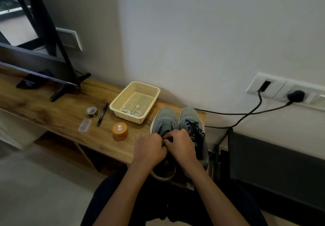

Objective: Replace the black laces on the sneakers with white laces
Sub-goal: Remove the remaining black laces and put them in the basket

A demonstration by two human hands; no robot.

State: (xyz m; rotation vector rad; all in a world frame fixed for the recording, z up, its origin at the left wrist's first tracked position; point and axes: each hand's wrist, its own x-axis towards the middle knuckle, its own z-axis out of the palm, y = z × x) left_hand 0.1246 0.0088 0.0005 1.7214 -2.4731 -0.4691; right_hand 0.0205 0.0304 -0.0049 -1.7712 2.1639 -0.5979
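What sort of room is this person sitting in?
Likely a living room or bedroom at home: a television on a long wooden shelf, and wall sockets with plugged-in cables.

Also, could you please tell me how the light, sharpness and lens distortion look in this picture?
Head view: dim, even indoor light with no glare; the basket casts only a soft shadow beside it. Head view: the wide lens tilts the wall socket strip and the table edge. Head view: the left hand and right hand, pinching the black lace, look slightly soft.
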